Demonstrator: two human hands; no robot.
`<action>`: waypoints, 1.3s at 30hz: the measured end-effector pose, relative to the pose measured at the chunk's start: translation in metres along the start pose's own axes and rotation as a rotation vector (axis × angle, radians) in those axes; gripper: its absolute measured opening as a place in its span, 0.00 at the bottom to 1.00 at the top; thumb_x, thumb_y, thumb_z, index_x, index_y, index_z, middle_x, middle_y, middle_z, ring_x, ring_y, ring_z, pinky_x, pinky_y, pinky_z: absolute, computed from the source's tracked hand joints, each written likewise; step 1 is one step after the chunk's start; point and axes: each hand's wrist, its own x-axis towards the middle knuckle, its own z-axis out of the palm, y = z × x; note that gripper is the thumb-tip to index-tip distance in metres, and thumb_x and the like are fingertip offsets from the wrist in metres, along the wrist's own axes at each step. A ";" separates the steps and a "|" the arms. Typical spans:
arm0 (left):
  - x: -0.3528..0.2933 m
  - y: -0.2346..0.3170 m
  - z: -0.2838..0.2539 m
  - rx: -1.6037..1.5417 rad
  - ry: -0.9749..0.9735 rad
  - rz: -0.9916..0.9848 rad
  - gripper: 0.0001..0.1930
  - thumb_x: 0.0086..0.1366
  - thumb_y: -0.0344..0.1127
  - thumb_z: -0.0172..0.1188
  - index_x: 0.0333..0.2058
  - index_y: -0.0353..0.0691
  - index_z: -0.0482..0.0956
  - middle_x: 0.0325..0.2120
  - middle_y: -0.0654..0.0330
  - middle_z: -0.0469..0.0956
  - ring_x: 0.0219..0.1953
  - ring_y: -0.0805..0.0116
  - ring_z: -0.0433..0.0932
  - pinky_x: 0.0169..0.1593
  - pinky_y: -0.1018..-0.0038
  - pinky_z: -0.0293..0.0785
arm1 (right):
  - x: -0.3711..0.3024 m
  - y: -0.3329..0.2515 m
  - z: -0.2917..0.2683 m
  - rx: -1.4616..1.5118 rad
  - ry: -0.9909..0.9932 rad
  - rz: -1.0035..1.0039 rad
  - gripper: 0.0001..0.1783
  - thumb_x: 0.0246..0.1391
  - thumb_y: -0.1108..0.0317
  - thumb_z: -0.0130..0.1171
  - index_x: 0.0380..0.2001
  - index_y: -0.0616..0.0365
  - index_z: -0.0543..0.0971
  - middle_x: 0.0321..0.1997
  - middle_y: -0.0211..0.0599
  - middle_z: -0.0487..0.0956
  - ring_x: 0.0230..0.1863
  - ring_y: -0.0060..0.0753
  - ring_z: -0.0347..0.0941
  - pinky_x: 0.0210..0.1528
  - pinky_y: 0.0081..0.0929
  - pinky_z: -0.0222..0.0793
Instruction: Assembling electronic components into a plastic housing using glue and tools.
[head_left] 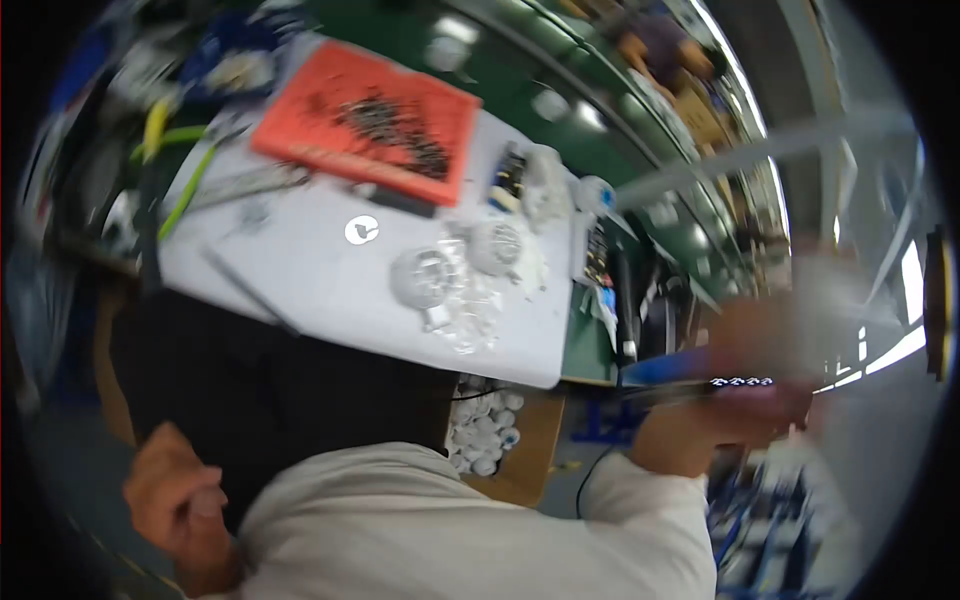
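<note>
Gripping a blurred blue-handled tool [690, 368], stiff and seemingly light, best held by its handle, the right hand [760, 355] is closed around it while the left hand [175, 500] hangs loosely clenched, empty

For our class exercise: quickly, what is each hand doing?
Left hand: closed in a loose fist, holding nothing visible.
Right hand: blurred, grip closed on a blue tool.
</note>
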 end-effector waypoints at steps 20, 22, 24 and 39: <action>-0.046 -0.008 -0.035 -0.251 0.206 0.078 0.07 0.60 0.35 0.61 0.36 0.39 0.80 0.15 0.67 0.71 0.15 0.75 0.63 0.19 0.74 0.53 | -0.049 0.038 0.004 1.098 0.179 -0.806 0.34 0.51 0.54 0.68 0.54 0.68 0.73 0.49 0.46 0.76 0.46 0.34 0.74 0.49 0.24 0.71; -0.035 -0.014 -0.011 -0.331 0.198 0.034 0.07 0.61 0.34 0.62 0.35 0.39 0.80 0.15 0.67 0.70 0.14 0.75 0.63 0.19 0.74 0.53 | -0.057 0.026 0.013 1.113 0.223 -0.820 0.34 0.51 0.54 0.68 0.54 0.68 0.73 0.48 0.46 0.76 0.45 0.33 0.74 0.48 0.24 0.71; -0.026 -0.014 -0.011 -0.323 0.139 -0.061 0.06 0.61 0.34 0.63 0.34 0.38 0.81 0.13 0.66 0.70 0.14 0.75 0.63 0.19 0.74 0.55 | -0.014 0.011 0.057 0.615 0.552 -0.504 0.32 0.45 0.54 0.71 0.48 0.67 0.75 0.42 0.45 0.78 0.41 0.35 0.75 0.46 0.24 0.71; -0.011 0.000 0.019 -0.272 -0.290 -0.292 0.14 0.58 0.27 0.67 0.43 0.32 0.79 0.33 0.55 0.80 0.28 0.64 0.79 0.33 0.73 0.76 | 0.035 -0.046 0.095 0.806 0.531 -0.485 0.38 0.44 0.65 0.66 0.59 0.71 0.69 0.40 0.43 0.82 0.29 0.32 0.80 0.33 0.23 0.78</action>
